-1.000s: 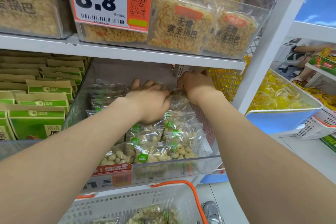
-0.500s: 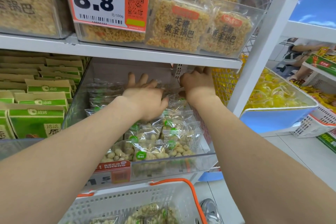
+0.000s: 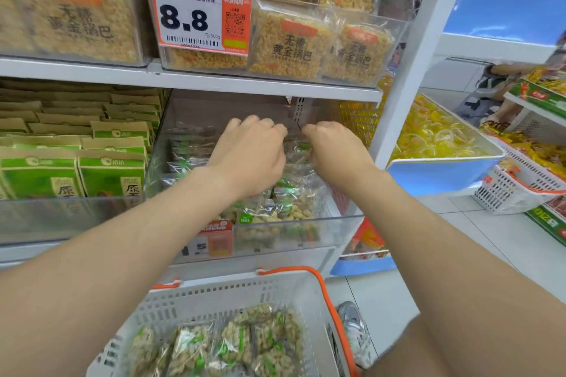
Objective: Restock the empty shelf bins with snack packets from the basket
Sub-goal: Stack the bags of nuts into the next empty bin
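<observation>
Progress looks partial: snack packets (image 3: 284,208) cover the clear bin (image 3: 306,234) floor. My left hand (image 3: 251,156) and right hand (image 3: 333,153) curl down over the pile; whether either grips one, I can't tell. Spare packets (image 3: 232,343) wait in the basket (image 3: 245,291), so plenty is left.

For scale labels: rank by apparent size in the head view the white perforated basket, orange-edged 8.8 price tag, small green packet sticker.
1. White perforated basket, nearest camera
2. Orange-edged 8.8 price tag
3. Small green packet sticker
</observation>
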